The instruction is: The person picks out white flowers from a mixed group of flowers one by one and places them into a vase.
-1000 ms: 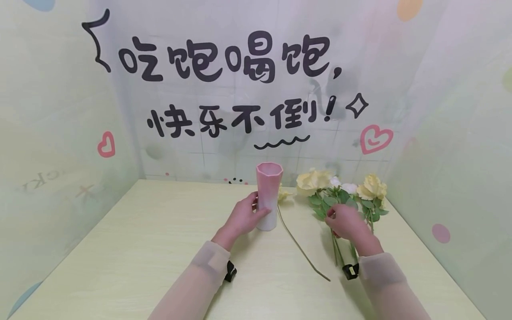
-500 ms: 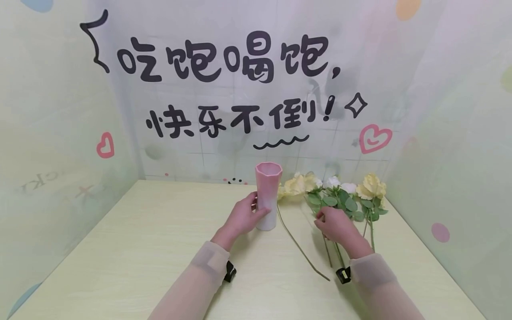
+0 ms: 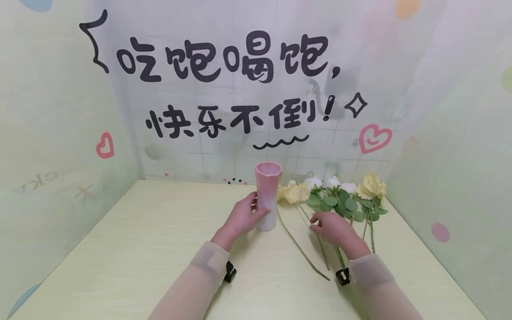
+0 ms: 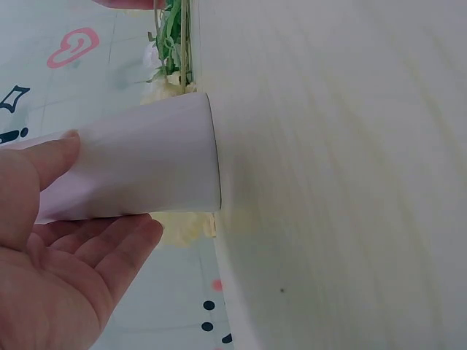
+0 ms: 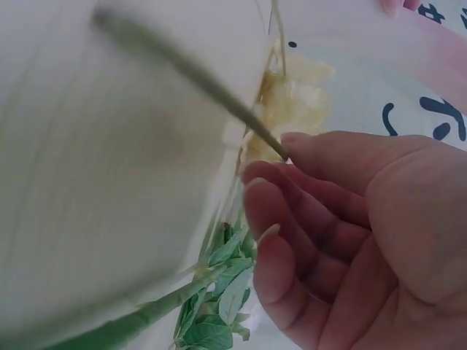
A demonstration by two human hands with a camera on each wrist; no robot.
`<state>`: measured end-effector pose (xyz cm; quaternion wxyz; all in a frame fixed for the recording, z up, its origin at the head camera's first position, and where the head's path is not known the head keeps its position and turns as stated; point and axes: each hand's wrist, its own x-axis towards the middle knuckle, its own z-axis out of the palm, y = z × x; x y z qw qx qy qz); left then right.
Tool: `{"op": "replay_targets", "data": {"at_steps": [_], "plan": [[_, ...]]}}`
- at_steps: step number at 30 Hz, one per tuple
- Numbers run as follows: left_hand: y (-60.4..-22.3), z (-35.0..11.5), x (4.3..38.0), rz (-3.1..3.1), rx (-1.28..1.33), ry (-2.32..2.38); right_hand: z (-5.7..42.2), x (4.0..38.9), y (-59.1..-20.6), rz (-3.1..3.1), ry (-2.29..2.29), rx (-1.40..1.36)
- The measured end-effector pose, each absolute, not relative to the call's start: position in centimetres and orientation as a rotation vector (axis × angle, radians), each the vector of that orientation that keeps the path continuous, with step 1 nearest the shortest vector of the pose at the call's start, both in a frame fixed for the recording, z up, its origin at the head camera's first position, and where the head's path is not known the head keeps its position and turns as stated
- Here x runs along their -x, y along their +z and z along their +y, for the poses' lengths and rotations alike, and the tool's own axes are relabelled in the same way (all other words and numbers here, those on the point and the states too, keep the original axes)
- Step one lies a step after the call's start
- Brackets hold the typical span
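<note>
In the head view my left hand (image 3: 242, 218) grips the upright pink-and-white vase (image 3: 267, 195) from its left side. Close up, the left wrist view has thumb and fingers on opposite sides of the white lower part of the vase (image 4: 146, 160). To the right of the vase, my right hand (image 3: 338, 231) is over a yellow artificial flower (image 3: 298, 194). Thumb and forefinger pinch its thin stem (image 5: 211, 87) in the right wrist view, while the other fingers curl loosely. Another bare stem (image 3: 298, 244) lies between vase and right hand, its bloom mostly hidden behind the vase.
White flowers (image 3: 331, 182) with green leaves (image 3: 340, 202) lie behind the right hand. Further right is another yellow flower (image 3: 372, 186). The pale wooden table (image 3: 160, 249) is bounded by printed curtains (image 3: 232, 151) at the back and sides.
My right hand has moved left with the yellow flower, whose bloom is now lower and nearer the vase. A white flower it covered now shows. The left hand and vase have stayed still.
</note>
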<state>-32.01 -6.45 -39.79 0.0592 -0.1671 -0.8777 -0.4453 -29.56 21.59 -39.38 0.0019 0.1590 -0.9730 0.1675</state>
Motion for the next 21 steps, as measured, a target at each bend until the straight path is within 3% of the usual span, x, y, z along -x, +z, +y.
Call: {"op": "replay_targets", "data": {"at_steps": [14, 21], "plan": [[-39.9, -6.5, 32.0, -2.664, 0.502, -1.355, 22.0, 29.6, -39.5, -3.081, 0.531, -0.471], [-39.8, -6.5, 31.9, -2.657, 0.511, -1.362, 23.3, 29.8, -39.0, -3.068, 0.605, -0.329]]}}
